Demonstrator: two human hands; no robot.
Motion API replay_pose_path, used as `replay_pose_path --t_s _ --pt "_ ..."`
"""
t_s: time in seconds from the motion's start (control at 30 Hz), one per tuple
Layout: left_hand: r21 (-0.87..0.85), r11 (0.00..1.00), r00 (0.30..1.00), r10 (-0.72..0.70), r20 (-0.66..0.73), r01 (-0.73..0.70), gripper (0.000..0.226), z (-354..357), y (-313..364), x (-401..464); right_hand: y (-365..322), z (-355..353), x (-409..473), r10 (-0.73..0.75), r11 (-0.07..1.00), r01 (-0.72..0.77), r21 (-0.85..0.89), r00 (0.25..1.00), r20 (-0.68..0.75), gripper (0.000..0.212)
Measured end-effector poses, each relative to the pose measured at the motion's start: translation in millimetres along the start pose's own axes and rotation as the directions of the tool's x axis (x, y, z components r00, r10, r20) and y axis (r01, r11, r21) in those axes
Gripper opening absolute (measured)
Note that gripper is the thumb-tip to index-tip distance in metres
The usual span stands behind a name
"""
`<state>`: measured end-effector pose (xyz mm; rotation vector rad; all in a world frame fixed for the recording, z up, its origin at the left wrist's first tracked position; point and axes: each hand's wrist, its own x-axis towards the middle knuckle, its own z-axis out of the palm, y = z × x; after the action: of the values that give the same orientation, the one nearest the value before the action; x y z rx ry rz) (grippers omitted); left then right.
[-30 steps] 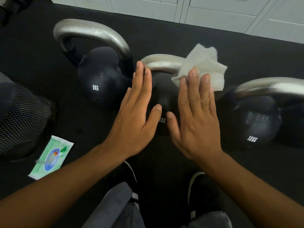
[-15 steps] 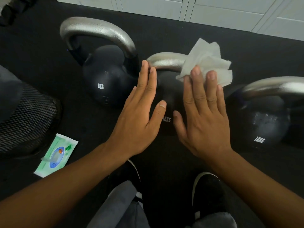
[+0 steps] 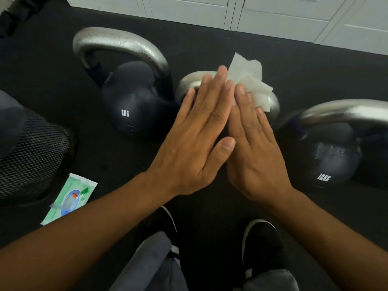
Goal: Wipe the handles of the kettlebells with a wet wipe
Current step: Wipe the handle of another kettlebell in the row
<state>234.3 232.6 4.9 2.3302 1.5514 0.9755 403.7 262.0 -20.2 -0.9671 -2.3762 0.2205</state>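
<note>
Three black kettlebells with silver handles stand on the dark floor: an 8 kg kettlebell (image 3: pixel 134 114) at left, a middle kettlebell (image 3: pixel 186 85) mostly hidden by my hands, and a 12 kg kettlebell (image 3: pixel 327 158) at right. A crumpled white wet wipe (image 3: pixel 249 78) lies over the middle handle. My left hand (image 3: pixel 195 143) and my right hand (image 3: pixel 252 148) hover flat, fingers straight, side by side over the middle kettlebell. The right fingertips reach the wipe's near edge; whether they touch it is unclear.
A green wet-wipe packet (image 3: pixel 70 198) lies on the floor at lower left, beside a black mesh object (image 3: pixel 31 156). White cabinet fronts (image 3: pixel 273 15) run along the far edge. My black shoes (image 3: pixel 260 244) and grey trouser legs are below the hands.
Both hands have drawn together over the middle kettlebell, the left one sliding right and forward until it overlaps the right. The wipe stays on the handle.
</note>
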Motion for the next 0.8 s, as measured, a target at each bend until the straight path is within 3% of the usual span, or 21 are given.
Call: replay_pose_path --t_s 0.13,0.27,0.37,0.6,0.8 --pt "-0.013 0.999 0.991 0.037 -0.13 -0.039 0.065 1.3 7.3 -7.5 -1.9 -5.4 7.7 0.004 0.992 -0.01 0.129 0.999 0.047 0.086" --pt "-0.115 0.99 0.994 0.072 -0.083 -0.081 0.062 10.2 5.7 -21.9 1.9 -11.1 15.4 -0.007 0.972 -0.01 0.235 0.998 0.07 0.09" --pt "-0.141 0.99 1.0 0.028 -0.005 -0.028 0.063 10.1 -1.4 -15.1 5.5 -12.0 17.5 -0.046 0.961 0.033 0.276 0.998 0.043 0.088" --pt "0.274 0.961 0.998 -0.05 0.049 0.035 0.061 12.6 -13.8 -8.5 7.8 -16.4 13.0 0.036 0.965 -0.035 0.26 0.999 -0.001 0.091" --pt "0.293 0.942 0.985 -0.172 -0.003 0.166 0.067 10.6 -21.7 -19.3 8.0 -18.3 8.0 0.028 0.988 -0.027 0.15 1.0 -0.005 0.086"
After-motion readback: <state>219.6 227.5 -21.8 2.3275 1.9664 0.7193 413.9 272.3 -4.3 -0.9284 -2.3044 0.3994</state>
